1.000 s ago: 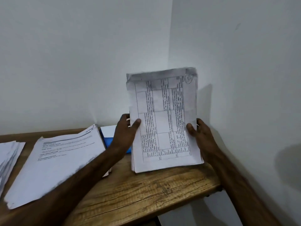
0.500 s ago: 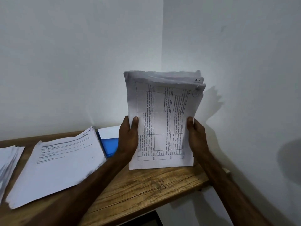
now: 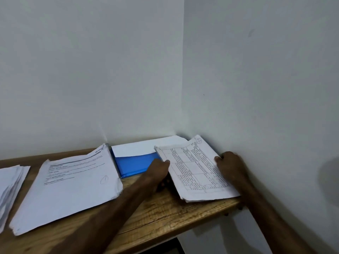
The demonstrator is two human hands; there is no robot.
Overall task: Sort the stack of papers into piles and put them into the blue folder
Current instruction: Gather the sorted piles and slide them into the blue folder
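A stack of papers with a printed table (image 3: 196, 169) lies nearly flat at the right end of the wooden table, its far edge over the blue folder (image 3: 135, 165). My left hand (image 3: 158, 171) grips the stack's left edge, thumb on top and fingers under it. My right hand (image 3: 231, 165) holds the right edge, thumb on top, close to the right wall. A white sheet (image 3: 146, 147) sticks out of the folder at the back.
A thick pile of printed sheets (image 3: 73, 184) lies left of the folder. Another fanned pile (image 3: 9, 182) sits at the far left edge of view. The wooden table (image 3: 156, 217) stands in a corner between white walls.
Both hands have lowered the stack from standing upright on its bottom edge to lying almost flat on the table's right end. The view has tilted upward.
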